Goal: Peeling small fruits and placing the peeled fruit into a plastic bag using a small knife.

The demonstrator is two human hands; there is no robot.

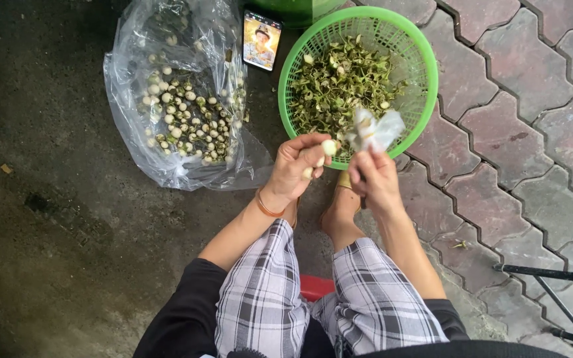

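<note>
Green husks already fill the basket [426,59]; many pale seeds wait in the plastic bag [127,132] on the ground. Her left hand [298,166] pinches one seed [328,147], the right hand [376,179] grips a wrapped small knife [374,129].

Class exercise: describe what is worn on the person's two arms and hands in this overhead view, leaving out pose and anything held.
Both forearms are bare, with dark sleeves ending near the elbows. The left hand has a thin orange-gold bangle around its wrist. The right hand shows no ring, glove or wristband.
</note>
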